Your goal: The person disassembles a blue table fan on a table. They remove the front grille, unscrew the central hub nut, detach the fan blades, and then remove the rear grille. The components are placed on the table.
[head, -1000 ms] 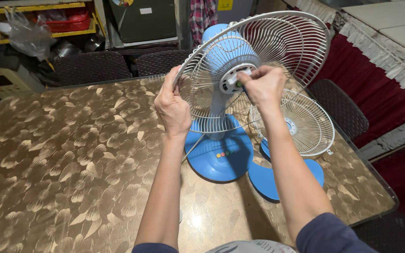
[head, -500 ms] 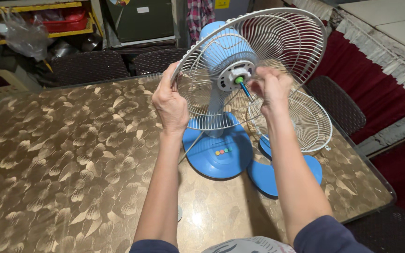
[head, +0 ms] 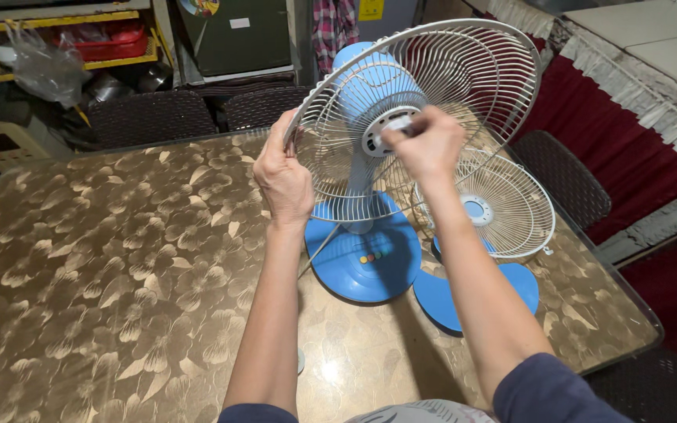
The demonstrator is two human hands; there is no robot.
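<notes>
Whereas half a second ago the right hand [head: 426,145] was drawn back off the hub with the green-tipped shaft exposed, it is now brought back onto the white hub ring [head: 385,125] at the middle of the rear fan guard [head: 432,86], and the shaft is covered by the fingers. The fingers are closed around something at the hub; whether it is the shaft tip or a small nut cannot be told. This reads as a re-grip between turns, so the fastening at the hub is judged to be still in hand, not finished.

The left hand [head: 284,176] has not shifted: its grip is closed on the guard's rim, left of the hub, and the guard is kept steady on the blue fan [head: 366,254], which stands on the tabletop [head: 119,274].

The loose front guard [head: 495,207] is leaned just right of the fan base, and the blue blades [head: 472,290] are laid flat below it, touching the tabletop.

Containers: behind the fan, on a yellow shelf [head: 64,16], a red tray [head: 115,35] is seen beside a clear plastic bag [head: 41,66]; contents cannot be made out.
</notes>
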